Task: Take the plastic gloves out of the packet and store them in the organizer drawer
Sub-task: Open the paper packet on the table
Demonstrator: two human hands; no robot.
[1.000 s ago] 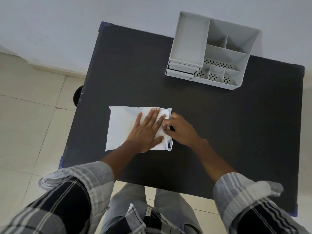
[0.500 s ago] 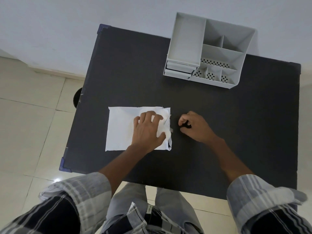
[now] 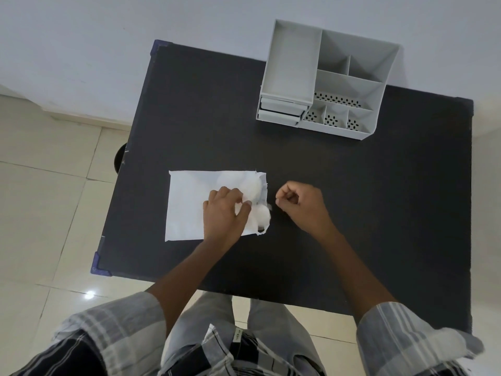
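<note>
A white plastic packet [image 3: 187,207] lies flat on the black table [image 3: 352,199], left of centre. My left hand [image 3: 223,215] rests on its right half with the fingers pinching the plastic, so that end [image 3: 253,188] is puffed and crumpled. I cannot make out the gloves apart from the packet. My right hand [image 3: 303,207] is curled shut just right of the packet's open end, off the packet. A small grey scrap [image 3: 269,206] shows between the two; I cannot tell whether it is held. The grey organizer [image 3: 292,66] stands at the far right, its two drawers [image 3: 280,111] shut.
The organizer's open compartments [image 3: 349,90] face up, some with perforated floors. The table's left edge [image 3: 127,164] drops to a tiled floor, where a dark round object [image 3: 120,158] sits partly under it. A pale wall runs behind the table.
My left hand went from lying flat on the packet to pinching and bunching its right end. My right hand pulled away to the right, off the packet's edge, and stays curled.
</note>
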